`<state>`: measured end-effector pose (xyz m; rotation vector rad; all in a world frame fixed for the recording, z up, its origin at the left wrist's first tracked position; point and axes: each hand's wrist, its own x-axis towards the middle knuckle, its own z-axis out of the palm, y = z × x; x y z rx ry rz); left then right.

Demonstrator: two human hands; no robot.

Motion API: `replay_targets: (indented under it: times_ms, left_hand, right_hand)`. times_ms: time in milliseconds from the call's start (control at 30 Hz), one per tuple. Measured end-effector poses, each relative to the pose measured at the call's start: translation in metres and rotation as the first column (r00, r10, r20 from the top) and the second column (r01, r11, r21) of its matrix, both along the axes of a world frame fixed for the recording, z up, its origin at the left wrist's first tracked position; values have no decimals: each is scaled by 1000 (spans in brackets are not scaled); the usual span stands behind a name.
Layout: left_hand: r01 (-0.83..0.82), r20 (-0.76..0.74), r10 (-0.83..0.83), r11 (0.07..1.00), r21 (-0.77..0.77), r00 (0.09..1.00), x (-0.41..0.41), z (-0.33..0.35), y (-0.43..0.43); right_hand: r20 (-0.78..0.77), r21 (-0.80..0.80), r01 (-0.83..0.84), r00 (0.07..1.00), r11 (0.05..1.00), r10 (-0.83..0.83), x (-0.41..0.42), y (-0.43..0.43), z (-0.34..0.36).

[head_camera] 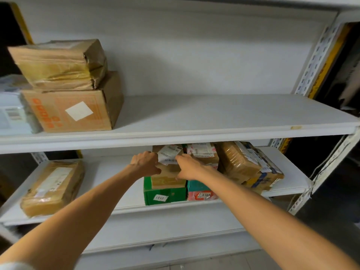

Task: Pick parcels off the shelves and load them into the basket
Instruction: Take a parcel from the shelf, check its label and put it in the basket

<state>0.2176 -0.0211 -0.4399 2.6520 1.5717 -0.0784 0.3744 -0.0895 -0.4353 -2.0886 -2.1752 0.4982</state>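
Both my arms reach into the lower shelf (120,184). My left hand (145,162) grips the left side of a small brown cardboard parcel (168,172) with a white label, and my right hand (190,167) grips its right side. That parcel sits on top of a green box (165,194). Beside it, a labelled brown parcel (202,152) lies on a teal and pink box (200,191). Further right leans a stack of taped brown parcels (241,164). No basket is in view.
A flat taped parcel (52,187) lies at the lower shelf's left end. On the upper shelf (214,115), a crumpled brown parcel (58,63) sits on an orange-printed carton (74,110), with white plastic packets (13,112) beside it. A perforated white upright (315,59) stands at right.
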Motion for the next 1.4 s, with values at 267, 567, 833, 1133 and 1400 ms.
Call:
replay_targets:
  times_ms: [267,567,833,1133,1400]
  left_hand:
    - [-79,186,92,994,-77,978,6,-23,6]
    - [-257,476,493,840,-477,728,17,-58,13]
    - [-281,578,582,801,-529,571,-4,-61,9]
    - [-324,536,627,766,-555,565,-38,-60,-2]
    - [-247,447,643,702,-668,622,-49,-48,9]
  right_hand:
    - [11,63,63,998,996,-64,-7,4,-18]
    - [281,148,88,951,985,-127,-17,2,-54]
    - [232,90,108,964,990,-127,-36,-3,-70]
    - [-235,178,238,952,955,-194,-52,-5,-71]
    - [-492,42,477,775,878,-397,-58,25,-65]
